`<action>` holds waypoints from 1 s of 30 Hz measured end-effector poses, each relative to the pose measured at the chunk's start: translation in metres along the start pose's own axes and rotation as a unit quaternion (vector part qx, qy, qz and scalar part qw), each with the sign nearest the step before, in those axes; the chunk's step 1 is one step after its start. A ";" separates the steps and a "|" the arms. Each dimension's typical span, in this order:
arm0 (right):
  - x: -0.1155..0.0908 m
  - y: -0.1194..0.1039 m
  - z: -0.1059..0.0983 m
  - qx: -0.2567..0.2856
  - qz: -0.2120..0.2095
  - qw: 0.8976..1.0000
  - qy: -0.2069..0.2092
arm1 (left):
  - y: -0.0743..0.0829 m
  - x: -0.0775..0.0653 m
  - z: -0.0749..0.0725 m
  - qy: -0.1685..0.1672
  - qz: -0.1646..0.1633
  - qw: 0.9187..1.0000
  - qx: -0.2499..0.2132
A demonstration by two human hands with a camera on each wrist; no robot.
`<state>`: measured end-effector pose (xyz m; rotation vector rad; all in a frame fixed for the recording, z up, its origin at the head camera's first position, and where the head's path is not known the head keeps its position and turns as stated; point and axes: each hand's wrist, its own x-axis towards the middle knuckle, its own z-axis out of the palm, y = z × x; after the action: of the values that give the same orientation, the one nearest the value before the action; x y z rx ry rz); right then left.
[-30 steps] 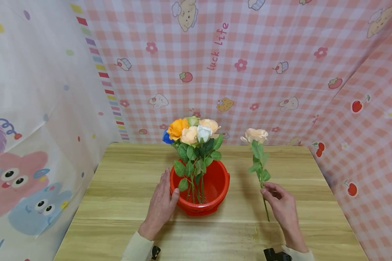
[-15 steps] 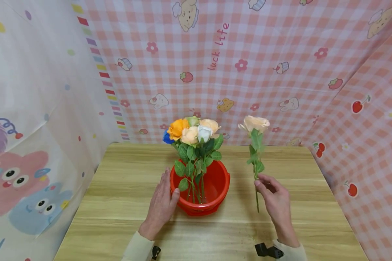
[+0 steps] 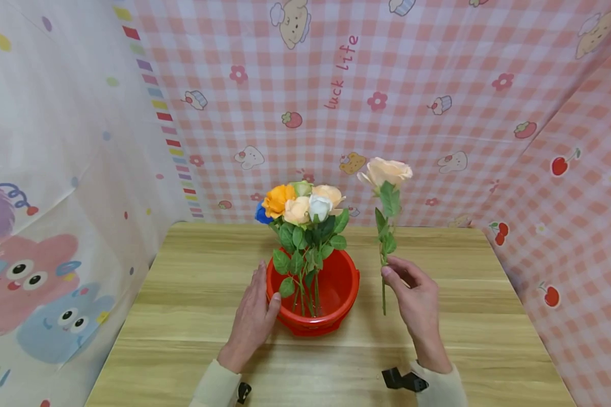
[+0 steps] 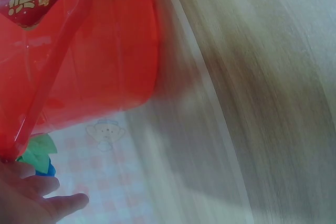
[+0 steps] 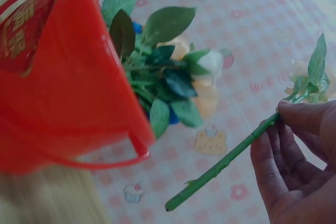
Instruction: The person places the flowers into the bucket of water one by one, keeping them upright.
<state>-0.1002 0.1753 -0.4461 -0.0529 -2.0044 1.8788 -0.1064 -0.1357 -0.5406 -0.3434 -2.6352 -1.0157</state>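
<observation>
A red plastic bucket (image 3: 346, 302) stands on the table with several artificial roses in it: orange (image 3: 278, 200), blue, white (image 3: 319, 207), pale green and peach heads above green leaves. Against the bucket's left rim my left hand (image 3: 252, 316) rests with its fingers straight. My right hand (image 3: 418, 297) pinches the green stem of one more peach rose (image 3: 387, 172) between thumb and fingers. This rose is upright, off the table, to the right of the bucket. In the right wrist view its bare stem (image 5: 220, 166) runs down past the fingertips.
The bucket sits on a wooden table (image 3: 183, 305). A pink checked cloth (image 3: 412, 73) hangs behind it, and a white cartoon cloth (image 3: 56, 141) hangs at the left. The bucket's thin red handle (image 5: 100, 163) hangs down its side.
My right hand has moved left and up with the peach rose, bringing it closer to the bucket. The left hand and the bucket have stayed in place.
</observation>
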 end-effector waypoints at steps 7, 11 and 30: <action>0.004 -0.011 0.015 0.008 -0.008 1.000 -0.010 | 0.000 0.000 -0.001 0.000 0.003 1.000 0.000; 0.006 -0.017 0.023 0.019 -0.021 0.999 -0.015 | 0.000 0.000 -0.001 -0.004 -0.001 1.000 0.000; 0.004 -0.019 0.057 0.044 -0.030 0.997 -0.060 | 0.000 -0.001 -0.002 -0.004 -0.003 1.000 0.005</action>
<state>-0.1171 0.1202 -0.4286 0.1451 -1.9752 1.9713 -0.1052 -0.1369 -0.5393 -0.3378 -2.6494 -1.0056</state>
